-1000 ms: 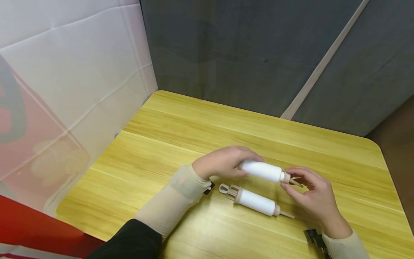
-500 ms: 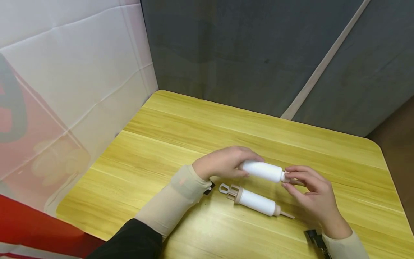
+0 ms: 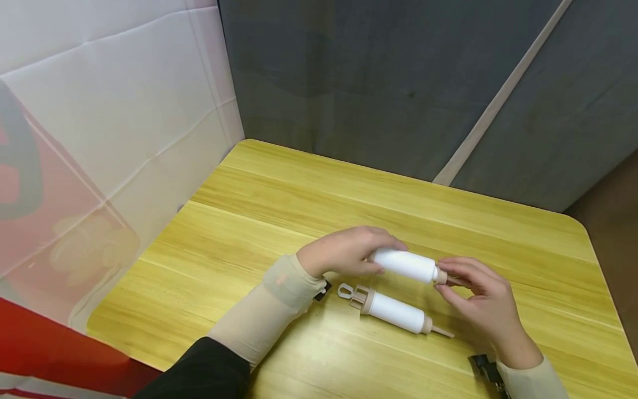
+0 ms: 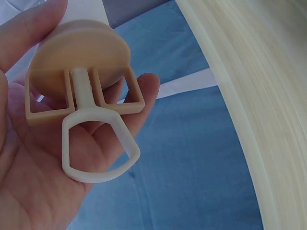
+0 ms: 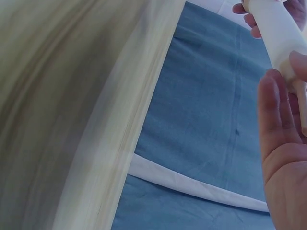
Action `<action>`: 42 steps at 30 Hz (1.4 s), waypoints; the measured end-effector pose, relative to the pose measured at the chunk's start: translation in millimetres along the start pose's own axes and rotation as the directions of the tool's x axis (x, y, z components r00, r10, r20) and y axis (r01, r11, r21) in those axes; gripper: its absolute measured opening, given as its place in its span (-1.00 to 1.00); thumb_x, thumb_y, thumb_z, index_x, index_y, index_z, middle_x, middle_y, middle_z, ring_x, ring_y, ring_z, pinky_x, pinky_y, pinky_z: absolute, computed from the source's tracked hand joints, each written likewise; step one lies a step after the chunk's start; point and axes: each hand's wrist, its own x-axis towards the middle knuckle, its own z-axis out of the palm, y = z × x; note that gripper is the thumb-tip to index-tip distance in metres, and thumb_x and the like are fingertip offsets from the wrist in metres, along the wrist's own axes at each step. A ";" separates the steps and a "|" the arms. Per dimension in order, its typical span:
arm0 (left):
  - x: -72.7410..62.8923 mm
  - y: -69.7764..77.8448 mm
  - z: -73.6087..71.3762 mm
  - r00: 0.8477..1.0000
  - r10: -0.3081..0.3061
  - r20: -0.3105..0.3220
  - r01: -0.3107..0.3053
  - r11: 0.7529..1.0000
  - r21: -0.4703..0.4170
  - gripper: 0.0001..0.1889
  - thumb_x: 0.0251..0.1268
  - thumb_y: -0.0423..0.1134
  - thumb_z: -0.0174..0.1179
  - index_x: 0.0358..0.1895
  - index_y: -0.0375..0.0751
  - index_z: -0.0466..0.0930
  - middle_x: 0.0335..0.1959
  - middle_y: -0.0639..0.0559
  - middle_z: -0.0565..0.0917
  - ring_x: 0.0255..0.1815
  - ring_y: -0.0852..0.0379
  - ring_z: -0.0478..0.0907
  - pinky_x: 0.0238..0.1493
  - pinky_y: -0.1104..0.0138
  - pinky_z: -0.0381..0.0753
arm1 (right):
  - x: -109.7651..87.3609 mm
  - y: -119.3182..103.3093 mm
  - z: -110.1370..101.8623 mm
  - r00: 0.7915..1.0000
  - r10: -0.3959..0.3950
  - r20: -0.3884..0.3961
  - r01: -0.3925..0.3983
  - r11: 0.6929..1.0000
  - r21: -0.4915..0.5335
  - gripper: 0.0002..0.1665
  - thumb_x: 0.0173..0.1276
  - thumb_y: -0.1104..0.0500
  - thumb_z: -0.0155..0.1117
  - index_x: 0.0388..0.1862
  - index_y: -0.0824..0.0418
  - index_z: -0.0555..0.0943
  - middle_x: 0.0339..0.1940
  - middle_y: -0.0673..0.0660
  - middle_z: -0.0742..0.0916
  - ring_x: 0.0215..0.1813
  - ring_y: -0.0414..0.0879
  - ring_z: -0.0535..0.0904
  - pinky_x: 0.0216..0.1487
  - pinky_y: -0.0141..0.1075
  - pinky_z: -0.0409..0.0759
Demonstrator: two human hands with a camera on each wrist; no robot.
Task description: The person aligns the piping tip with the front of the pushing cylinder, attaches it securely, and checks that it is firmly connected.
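Note:
My left hand (image 3: pixel 351 249) grips the rear of a white syringe (image 3: pixel 405 265), held above the table. In the left wrist view its beige end flange (image 4: pixel 81 52) has two open finger loops, and a pale ring handle (image 4: pixel 98 175) sticks out between them. At the front, my right hand (image 3: pixel 480 291) pinches the beige nozzle cap (image 3: pixel 441 276) between thumb and fingers; its thin tip passes between them. Closer to the person, a second syringe (image 3: pixel 396 311) of the same look lies on the table, untouched, with its ring to the left and its nozzle to the right.
Both syringes are over the wood-patterned table (image 3: pixel 279 194). A white cloth wall (image 3: pixel 134 83) stands on the left and a dark grey curtain (image 3: pixel 349 83) with a pale strip behind. Black wrist straps sit on both forearms.
My right fingers have shifted on the nozzle cap: half a second ago they covered more of it, and now more beige shows. The left hand and the lying syringe stay put.

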 end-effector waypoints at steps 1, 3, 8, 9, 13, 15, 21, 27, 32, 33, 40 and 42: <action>-0.1 -0.1 0.0 1.000 0.001 -0.001 -0.001 1.000 0.001 -0.48 0.42 -0.34 0.42 0.41 -0.21 0.60 0.31 -0.06 0.68 0.22 0.09 0.61 0.28 0.33 0.53 | -0.2 0.2 -0.2 1.000 0.005 0.000 -0.005 1.000 -0.018 -0.56 0.09 0.61 0.57 0.00 0.57 0.71 0.00 0.42 0.75 0.06 -0.16 0.75 -0.01 -0.39 0.72; -0.3 -0.5 0.1 1.000 0.004 -0.002 -0.004 1.000 0.001 -0.48 0.42 -0.35 0.42 0.41 -0.21 0.60 0.31 -0.06 0.68 0.22 0.09 0.61 0.27 0.33 0.53 | -0.4 0.4 -0.5 1.000 0.012 0.003 -0.011 0.999 -0.039 -0.52 0.05 0.63 0.57 0.01 0.55 0.72 -0.03 0.42 0.76 0.04 -0.18 0.75 -0.01 -0.40 0.71; -0.4 -1.4 1.0 1.000 0.005 0.003 -0.005 1.000 -0.001 -0.49 0.42 -0.35 0.41 0.41 -0.19 0.60 0.32 -0.05 0.67 0.23 0.09 0.60 0.29 0.33 0.52 | -1.6 2.1 -1.0 1.000 0.012 0.021 -0.011 0.999 -0.038 -0.48 0.04 0.62 0.59 0.04 0.55 0.71 -0.05 0.39 0.78 0.03 -0.19 0.77 -0.01 -0.40 0.72; -0.4 -1.5 1.2 1.000 0.006 0.005 -0.006 1.000 -0.002 -0.49 0.42 -0.35 0.41 0.41 -0.18 0.60 0.32 -0.05 0.67 0.24 0.09 0.60 0.30 0.33 0.52 | -2.2 2.7 -1.3 1.000 0.015 0.027 -0.014 0.999 -0.037 -0.48 0.05 0.61 0.60 0.05 0.55 0.70 -0.04 0.39 0.79 0.04 -0.19 0.78 -0.01 -0.40 0.72; -1.2 -1.5 0.6 1.000 0.008 0.004 -0.008 1.000 -0.009 -0.49 0.42 -0.35 0.40 0.42 -0.19 0.60 0.32 -0.05 0.67 0.23 0.10 0.60 0.29 0.33 0.52 | -4.0 4.8 -2.9 0.998 0.045 0.048 -0.043 0.998 -0.041 -0.40 0.02 0.66 0.56 0.11 0.55 0.67 -0.02 0.35 0.80 0.06 -0.19 0.77 0.00 -0.39 0.71; -1.2 -1.5 0.3 1.000 0.012 0.001 -0.012 1.000 -0.013 -0.48 0.42 -0.35 0.40 0.42 -0.19 0.60 0.31 -0.05 0.67 0.22 0.10 0.60 0.29 0.33 0.52 | -4.0 4.9 -3.5 0.997 0.060 0.053 -0.058 0.998 -0.037 -0.37 -0.01 0.70 0.53 0.13 0.56 0.65 -0.01 0.32 0.80 0.08 -0.19 0.77 0.00 -0.39 0.71; -1.0 -1.1 -0.3 1.000 0.023 -0.006 -0.023 1.000 -0.013 -0.48 0.42 -0.34 0.40 0.41 -0.21 0.60 0.31 -0.06 0.67 0.23 0.09 0.61 0.29 0.32 0.52 | -4.4 4.0 -2.7 0.997 0.072 0.037 -0.075 0.993 0.090 -0.45 0.07 0.74 0.46 0.09 0.61 0.62 0.10 0.42 0.73 0.18 -0.09 0.73 0.06 -0.36 0.71; -0.8 -1.6 0.4 1.000 0.024 -0.006 -0.024 1.000 -0.010 -0.49 0.43 -0.34 0.40 0.42 -0.21 0.59 0.32 -0.06 0.67 0.23 0.08 0.61 0.28 0.32 0.52 | -3.6 3.6 -0.5 1.000 0.013 0.017 -0.016 0.980 0.199 -0.66 0.18 0.66 0.48 -0.06 0.61 0.67 0.07 0.51 0.68 0.14 -0.01 0.70 0.04 -0.36 0.71; -0.7 -1.5 0.6 1.000 0.025 -0.003 -0.025 0.999 -0.020 -0.49 0.43 -0.35 0.40 0.41 -0.21 0.60 0.31 -0.07 0.67 0.22 0.09 0.60 0.28 0.33 0.52 | -1.5 2.9 1.3 1.000 -0.022 0.014 0.018 0.971 0.239 -0.60 0.07 0.70 0.52 -0.07 0.66 0.66 0.05 0.55 0.66 0.16 0.01 0.69 0.07 -0.32 0.71; -0.6 -1.5 0.6 1.000 0.027 -0.002 -0.027 0.999 -0.023 -0.49 0.43 -0.35 0.40 0.41 -0.22 0.60 0.31 -0.07 0.67 0.22 0.09 0.61 0.28 0.33 0.52 | -1.4 2.9 1.2 1.000 -0.021 0.015 0.017 0.970 0.242 -0.58 0.05 0.71 0.52 -0.07 0.66 0.65 0.05 0.55 0.66 0.17 0.02 0.69 0.09 -0.30 0.71; -0.1 -0.9 0.7 0.999 0.037 -0.003 -0.037 0.999 -0.028 -0.49 0.42 -0.36 0.40 0.41 -0.23 0.60 0.30 -0.07 0.68 0.20 0.09 0.61 0.27 0.34 0.52 | -3.0 1.6 -1.4 1.000 0.013 0.013 -0.015 0.982 0.189 -0.53 0.01 0.73 0.53 -0.04 0.65 0.66 0.03 0.52 0.69 0.15 -0.02 0.71 0.08 -0.31 0.71; -0.1 -0.7 0.6 0.999 0.038 -0.005 -0.038 0.999 -0.025 -0.48 0.42 -0.36 0.40 0.41 -0.23 0.59 0.30 -0.07 0.68 0.20 0.09 0.61 0.27 0.34 0.52 | -3.0 1.0 -1.8 1.000 0.018 0.014 -0.020 0.982 0.186 -0.52 0.03 0.73 0.53 -0.02 0.66 0.65 0.02 0.50 0.70 0.13 -0.04 0.72 0.08 -0.32 0.71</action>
